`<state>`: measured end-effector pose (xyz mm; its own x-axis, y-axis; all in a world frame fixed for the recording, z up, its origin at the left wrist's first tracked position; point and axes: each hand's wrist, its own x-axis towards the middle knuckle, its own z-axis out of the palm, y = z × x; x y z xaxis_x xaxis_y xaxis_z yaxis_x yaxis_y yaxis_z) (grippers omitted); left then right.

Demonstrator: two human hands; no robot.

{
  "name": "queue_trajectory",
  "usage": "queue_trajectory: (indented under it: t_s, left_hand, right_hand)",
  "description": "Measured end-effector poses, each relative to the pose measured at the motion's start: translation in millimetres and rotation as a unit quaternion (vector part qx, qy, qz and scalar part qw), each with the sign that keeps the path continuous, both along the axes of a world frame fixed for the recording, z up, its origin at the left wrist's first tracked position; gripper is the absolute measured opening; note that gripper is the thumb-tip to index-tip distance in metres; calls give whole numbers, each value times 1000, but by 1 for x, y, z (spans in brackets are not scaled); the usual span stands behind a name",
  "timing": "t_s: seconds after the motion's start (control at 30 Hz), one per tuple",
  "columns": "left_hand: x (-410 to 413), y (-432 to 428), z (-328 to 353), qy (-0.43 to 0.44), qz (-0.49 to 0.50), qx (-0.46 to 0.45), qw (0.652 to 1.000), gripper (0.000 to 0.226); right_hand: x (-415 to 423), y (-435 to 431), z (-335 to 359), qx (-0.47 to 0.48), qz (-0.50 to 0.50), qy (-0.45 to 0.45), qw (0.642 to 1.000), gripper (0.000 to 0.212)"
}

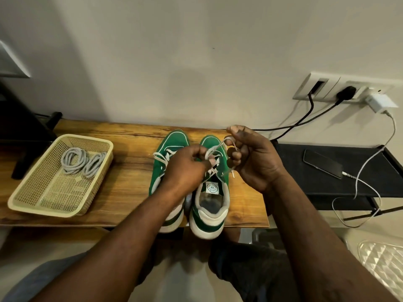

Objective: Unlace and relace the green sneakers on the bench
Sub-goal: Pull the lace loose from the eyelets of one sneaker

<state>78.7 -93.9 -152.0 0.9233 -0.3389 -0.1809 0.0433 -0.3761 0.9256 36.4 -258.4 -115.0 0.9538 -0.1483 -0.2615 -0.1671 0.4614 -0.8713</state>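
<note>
Two green sneakers with white soles stand side by side on the wooden bench [130,136], toes toward the wall. The left sneaker [172,142] is partly hidden by my left arm; its white lace lies loose near the toe. Over the right sneaker [209,205], my left hand [185,166] pinches the white lace [218,147] at the crossed eyelets. My right hand [253,155] grips the same lace higher up, with a loop around its fingers and a lace tip hanging below.
A beige mesh basket [32,199] at the bench's left holds two coiled grey laces [80,160]. To the right, a black rack [340,184] carries a phone [322,163] on a white cable. Wall sockets [340,88] with plugs and cords sit above it.
</note>
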Motion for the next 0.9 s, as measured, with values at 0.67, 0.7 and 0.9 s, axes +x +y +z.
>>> queue_trajectory:
  t_s: [0.67,0.7,0.9]
  left_hand:
    - [4,11,5,-228,-51,175,956,22]
    - [-2,9,3,-217,-112,213,946,25]
    - [-18,-2,-15,-291,-152,349,878,45]
  right_hand:
    - [5,-11,-6,-6,-231,-52,972,30]
    - [5,-14,-7,-67,-235,-38,969,29]
    - [3,-8,-39,-578,-30,178,795,57]
